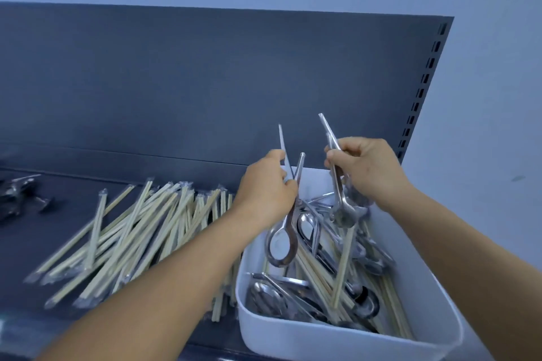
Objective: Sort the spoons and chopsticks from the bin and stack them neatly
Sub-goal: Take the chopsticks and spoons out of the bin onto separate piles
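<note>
A white bin point(331, 340) is seen at 5 o'clock on the dark shelf point(35, 243), filled with a tangle of metal spoons point(311, 231) and wrapped chopsticks point(319, 281). Above its far end, both hands are raised. The left hand point(265, 193) is curled around the handles of wrapped spoons, and 1 spoon point(281, 245) is hung bowl-down from it over the bin's 10 o'clock side. The right hand point(363, 167) is closed on another clutch of wrapped spoons point(341, 214), whose bowls dangle over the bin's 12 o'clock end; a chopstick point(343, 267) is seen below them, though whether it is held cannot be told. At 9 o'clock from the bin, a loose pile of wrapped chopsticks point(132, 237) is spread across the shelf. A small blurred heap of wrapped spoons point(20, 196) is lying at the far 9 o'clock edge.
</note>
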